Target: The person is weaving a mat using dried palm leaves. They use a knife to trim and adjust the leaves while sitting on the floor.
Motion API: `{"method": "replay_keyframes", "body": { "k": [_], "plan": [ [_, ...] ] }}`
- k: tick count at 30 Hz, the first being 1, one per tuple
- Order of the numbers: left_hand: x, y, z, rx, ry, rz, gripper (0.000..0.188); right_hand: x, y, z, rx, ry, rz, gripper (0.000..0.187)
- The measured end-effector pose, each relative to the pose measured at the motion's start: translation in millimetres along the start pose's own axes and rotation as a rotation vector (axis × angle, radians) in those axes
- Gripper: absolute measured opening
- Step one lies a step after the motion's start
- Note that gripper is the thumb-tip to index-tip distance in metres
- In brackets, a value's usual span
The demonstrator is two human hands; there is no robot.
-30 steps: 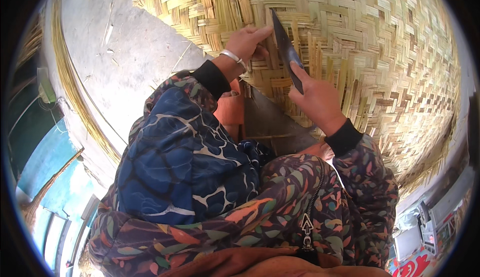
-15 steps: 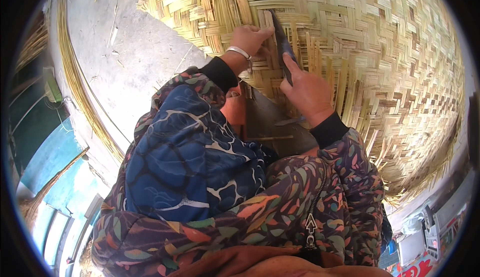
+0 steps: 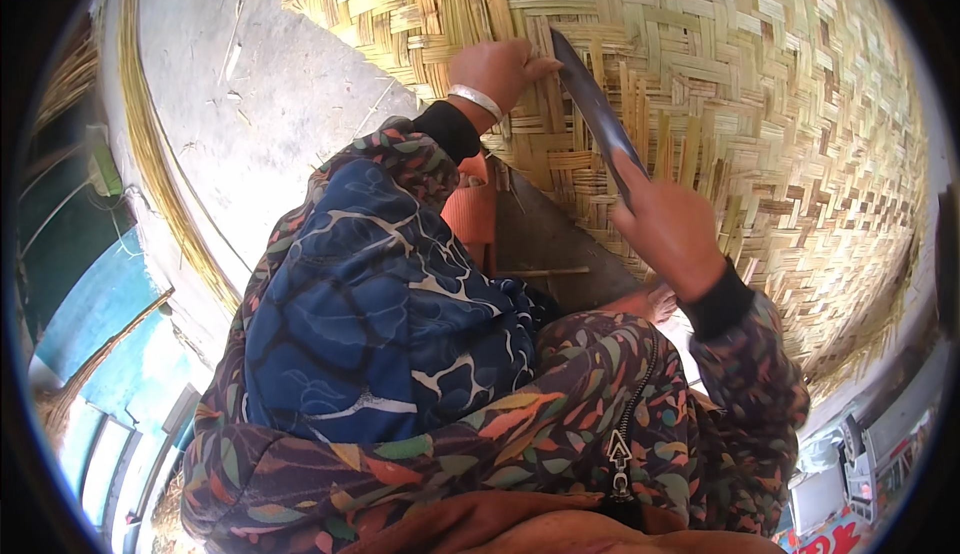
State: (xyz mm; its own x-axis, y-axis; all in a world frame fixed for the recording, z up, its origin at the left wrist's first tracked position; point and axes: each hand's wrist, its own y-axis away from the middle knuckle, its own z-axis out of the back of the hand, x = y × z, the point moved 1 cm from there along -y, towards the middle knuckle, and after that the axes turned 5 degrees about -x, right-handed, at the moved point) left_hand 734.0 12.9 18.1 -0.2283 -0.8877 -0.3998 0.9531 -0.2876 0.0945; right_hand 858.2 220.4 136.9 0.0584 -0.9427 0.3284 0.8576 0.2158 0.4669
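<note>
A broad woven mat (image 3: 690,64) of pale split strips fills the far side, with loose strip ends sticking out along its near edge. Across that edge lies a long dark knife (image 3: 592,99), its tip pointing away from me. My right hand (image 3: 675,229) is closed around the knife's near end, the index finger laid along it. Beside the far end of the blade, my left hand (image 3: 495,74) is closed over the mat's strips. Its thumb side comes close to the blade, and its curled fingertips are hidden. A white bracelet (image 3: 476,102) circles the left wrist.
A bundle of long thin strips (image 3: 150,129) runs along the grey floor (image 3: 270,64) at the left. My bare foot (image 3: 655,304) is near the mat's edge. A dark flat piece (image 3: 545,229) lies before me. A pale rack (image 3: 865,469) stands at the lower right.
My right hand has drawn the knife back toward me and to the right. My left hand has shifted slightly and curled more tightly beside the blade. The mat stays in place.
</note>
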Motion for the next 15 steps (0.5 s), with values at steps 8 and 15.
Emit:
{"method": "replay_keyframes", "body": {
  "k": [8, 15],
  "plan": [
    [-7.2, 3.0, 14.1, 0.041, 0.170, 0.141, 0.039, -47.3, 42.7, 60.0, 0.265, -0.426, -0.199, 0.056],
    [-16.9, 17.0, -12.4, -0.008, 0.724, 0.085, 0.040, -48.8, 38.7, 51.7, 0.220, -1.097, -0.215, 0.059]
  ]
}}
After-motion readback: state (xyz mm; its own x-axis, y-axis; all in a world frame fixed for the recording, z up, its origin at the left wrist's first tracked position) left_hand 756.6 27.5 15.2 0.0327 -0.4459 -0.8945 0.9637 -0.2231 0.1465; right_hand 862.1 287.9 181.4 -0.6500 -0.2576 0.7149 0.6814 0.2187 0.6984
